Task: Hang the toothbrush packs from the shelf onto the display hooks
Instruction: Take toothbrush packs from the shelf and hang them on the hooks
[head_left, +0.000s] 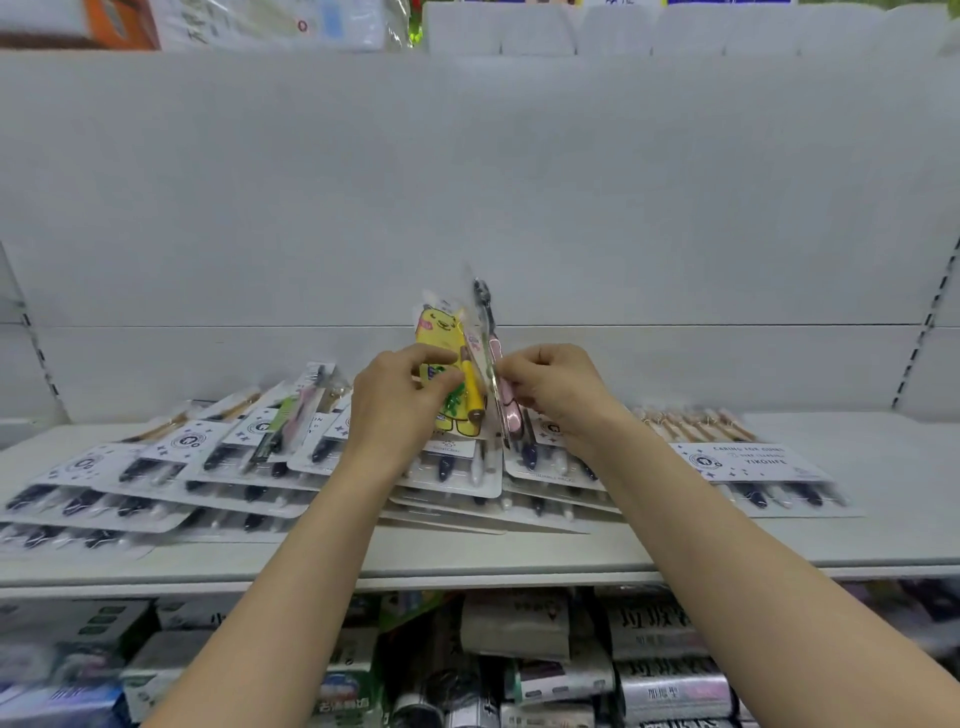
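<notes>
My left hand (397, 397) pinches a yellow cartoon toothbrush pack (451, 358), held upright above the white shelf (467, 556). Right beside it my right hand (556, 387) pinches a clear pack with a pink toothbrush (493, 364), also upright and seen nearly edge-on. The two packs touch or overlap in the middle. Below the hands, several flat white-carded toothbrush packs (156, 478) lie fanned across the shelf. No display hook shows in this view.
A lone white pack (758, 470) and a row of wooden-handled brushes (696, 421) lie at the right. A plain grey back panel (467, 182) rises behind. Slotted uprights (930, 322) flank it. Boxed goods (665, 639) fill the lower shelf.
</notes>
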